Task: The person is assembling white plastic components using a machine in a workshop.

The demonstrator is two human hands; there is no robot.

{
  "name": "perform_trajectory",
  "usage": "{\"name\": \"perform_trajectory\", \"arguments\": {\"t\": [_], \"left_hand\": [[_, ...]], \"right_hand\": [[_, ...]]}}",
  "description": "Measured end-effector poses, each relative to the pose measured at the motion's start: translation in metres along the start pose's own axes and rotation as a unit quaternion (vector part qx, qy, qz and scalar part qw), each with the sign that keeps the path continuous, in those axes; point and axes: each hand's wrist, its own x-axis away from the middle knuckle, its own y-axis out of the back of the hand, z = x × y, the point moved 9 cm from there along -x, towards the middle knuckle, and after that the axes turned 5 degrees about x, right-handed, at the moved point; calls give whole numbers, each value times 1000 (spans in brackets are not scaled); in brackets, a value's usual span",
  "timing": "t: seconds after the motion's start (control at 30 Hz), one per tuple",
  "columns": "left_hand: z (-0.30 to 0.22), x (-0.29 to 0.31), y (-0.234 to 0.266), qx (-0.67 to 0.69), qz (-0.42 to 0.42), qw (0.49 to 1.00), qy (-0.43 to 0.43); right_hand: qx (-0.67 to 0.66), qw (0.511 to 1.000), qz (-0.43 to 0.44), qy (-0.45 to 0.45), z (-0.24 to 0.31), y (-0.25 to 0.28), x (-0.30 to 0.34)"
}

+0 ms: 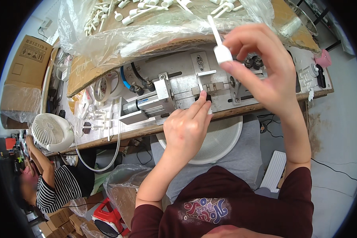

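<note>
Raised at the upper right, my right hand [265, 67] pinches a white plastic cap with a thin stem [223, 54] between thumb and fingers, stem pointing up. My left hand [186, 129] is closed at the middle of a metal clamping jig [216, 87], fingertips pressed together. A second white stemmed piece [201, 84] shows at those fingertips, its stem lying toward a small metal plate; most of its body is hidden by the fingers. Left of that hand sits the jig's pneumatic cylinder [148, 104], with blue and black hoses behind it.
Behind the jig, a cardboard box lined with clear plastic [146, 41] holds many white stemmed caps. A white fan [52, 132] and more white parts [101, 119] stand left. A white basket [216, 144] rests on my lap below the table edge. Another person [61, 186] sits at left.
</note>
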Motion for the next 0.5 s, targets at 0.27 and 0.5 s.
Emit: {"name": "perform_trajectory", "arguments": {"t": [0.27, 0.5], "left_hand": [[2, -3, 1, 13, 7, 1000, 13], [2, -18, 26, 108, 41, 993, 26]], "right_hand": [[50, 997, 41, 47, 17, -10, 52], [112, 987, 87, 70, 25, -27, 79]]}}
